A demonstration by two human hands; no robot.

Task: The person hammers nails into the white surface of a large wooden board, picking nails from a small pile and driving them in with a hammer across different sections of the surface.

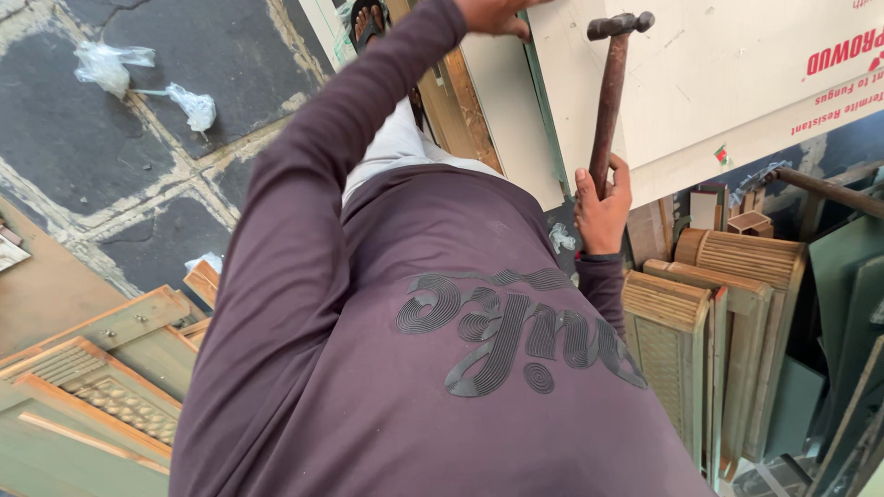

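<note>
Item: hammer [610,101], dark metal head, worn reddish wooden handle. Held upright, head uppermost, in front of a pale board [700,83]. The lower handle is gripped by the right hand [603,207], fingers closed around it. The left hand [493,14] is laid at the board's upper edge near the frame top; its fingers are mostly cut off, so it cannot be told whether they are open or closed.

Step judged: a striking stroke is being readied against the board; a steady aim and a clear left hand would be called for.

Surroundings: purple long-sleeved shirt [442,350] filling the centre; carved wooden panels [92,387] at lower left; ribbed wooden frames [709,313] at right; dark stone floor [138,166] with crumpled plastic scraps [110,66].
</note>
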